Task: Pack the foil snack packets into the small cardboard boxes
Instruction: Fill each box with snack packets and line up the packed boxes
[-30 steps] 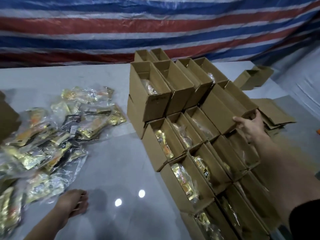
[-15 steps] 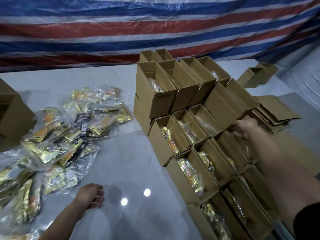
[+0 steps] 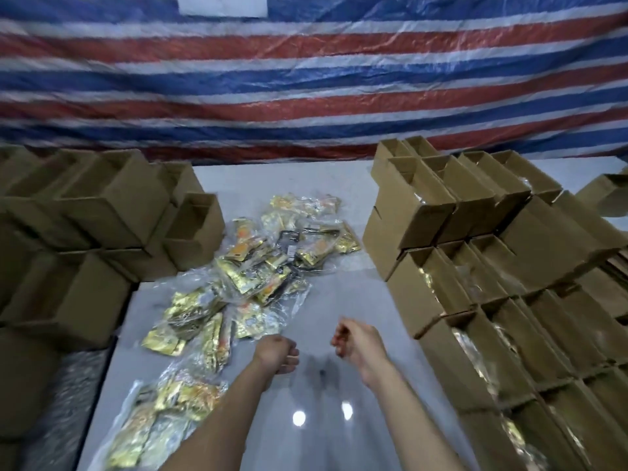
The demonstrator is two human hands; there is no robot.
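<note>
Striped tarp (image 3: 306,79) in red, white and blue hangs behind a glossy grey table (image 3: 343,300). Foil packets (image 3: 265,273), gold and sealed in clear plastic, lie in a loose heap on the middle of the table, and the heap trails toward the near left edge, where more packets (image 3: 163,413) lie beside the left forearm. On the right stand open boxes (image 3: 441,205), stacked in two tiers at the back and in rows toward the near edge; gold foil glints inside several of the near ones (image 3: 472,341). On the left is another stack of boxes (image 3: 102,212), blurred, with their contents not visible. One box (image 3: 608,195) sits apart at the far right. Both hands are over the bare table, near each other and just in front of the heap. The left hand (image 3: 277,353) has its fingers curled into a fist and holds nothing. The right hand (image 3: 355,338) has its fingers loosely bent downward and is empty. Neither hand touches a packet or a box.
</note>
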